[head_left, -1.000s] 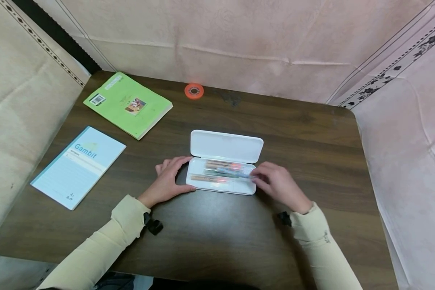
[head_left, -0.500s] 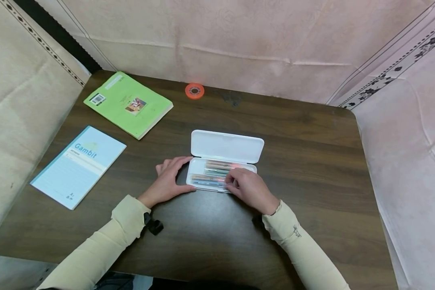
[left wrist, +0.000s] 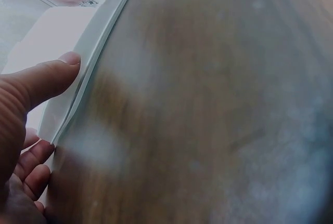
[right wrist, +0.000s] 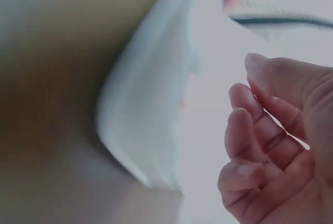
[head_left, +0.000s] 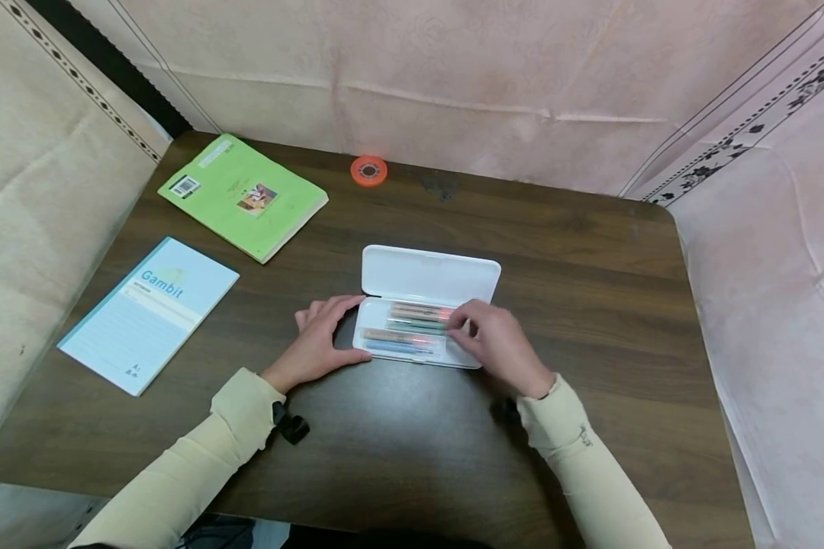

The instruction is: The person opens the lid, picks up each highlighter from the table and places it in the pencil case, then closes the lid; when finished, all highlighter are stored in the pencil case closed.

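Note:
A white pencil case [head_left: 463, 354] lies on the table with its lid [head_left: 430, 273] raised. Inside are several slim pens in two groups: brown and green pens [head_left: 415, 314] at the back, a brown and a blue pen [head_left: 398, 346] near the front. My left hand [head_left: 319, 343] holds the case's left end, its thumb along the front edge, as the left wrist view also shows. Over the case's right half is my right hand [head_left: 497, 343], fingers loosely curled, tips near the right ends of the back pens. Nothing shows between its fingers in the right wrist view [right wrist: 276, 125].
On the table's left side lie a green book [head_left: 247, 198] and a light-blue notebook [head_left: 147, 316]. An orange disc-shaped item [head_left: 368, 171] is at the back edge. Pale patterned cloth [head_left: 453, 76] hangs behind the brown wooden table [head_left: 590, 305].
My right hand carries the blue pen from the case's right side to the front, lets go of it beside the brown pen, then shifts back right and up. The left hand stays put.

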A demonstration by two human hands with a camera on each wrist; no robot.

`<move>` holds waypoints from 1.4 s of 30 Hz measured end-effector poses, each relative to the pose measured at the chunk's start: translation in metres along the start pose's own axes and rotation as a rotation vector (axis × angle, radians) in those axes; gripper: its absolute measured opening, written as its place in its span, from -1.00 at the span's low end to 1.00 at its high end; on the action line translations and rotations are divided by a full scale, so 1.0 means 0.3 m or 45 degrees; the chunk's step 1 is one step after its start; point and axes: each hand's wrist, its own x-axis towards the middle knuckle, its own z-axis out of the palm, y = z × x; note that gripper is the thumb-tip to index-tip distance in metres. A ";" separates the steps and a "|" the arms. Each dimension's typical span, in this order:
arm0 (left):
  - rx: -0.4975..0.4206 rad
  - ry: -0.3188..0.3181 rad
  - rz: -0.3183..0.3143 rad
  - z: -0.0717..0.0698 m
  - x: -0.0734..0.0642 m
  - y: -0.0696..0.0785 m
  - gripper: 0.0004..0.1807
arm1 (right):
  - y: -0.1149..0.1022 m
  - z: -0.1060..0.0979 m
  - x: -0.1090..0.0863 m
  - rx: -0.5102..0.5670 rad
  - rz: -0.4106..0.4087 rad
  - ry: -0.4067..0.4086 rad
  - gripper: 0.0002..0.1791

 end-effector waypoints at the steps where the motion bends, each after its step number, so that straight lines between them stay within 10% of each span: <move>1: 0.000 0.001 0.001 -0.001 0.000 0.000 -0.03 | 0.010 -0.027 0.003 0.012 0.002 0.060 -0.95; 10: 0.001 0.008 0.008 0.000 0.000 -0.002 -0.03 | 0.129 -0.188 0.027 0.198 0.270 0.425 -0.81; 29: -0.031 0.004 -0.015 -0.004 -0.001 0.003 0.06 | 0.142 -0.140 0.019 0.260 0.298 0.416 -0.77; 37: -0.047 0.029 0.012 0.002 -0.005 -0.003 0.20 | 0.129 -0.114 -0.111 0.333 0.157 0.195 -0.85; 42: -0.036 0.020 0.040 -0.002 -0.009 -0.005 0.14 | 0.160 -0.078 -0.158 0.273 0.197 -0.082 -0.51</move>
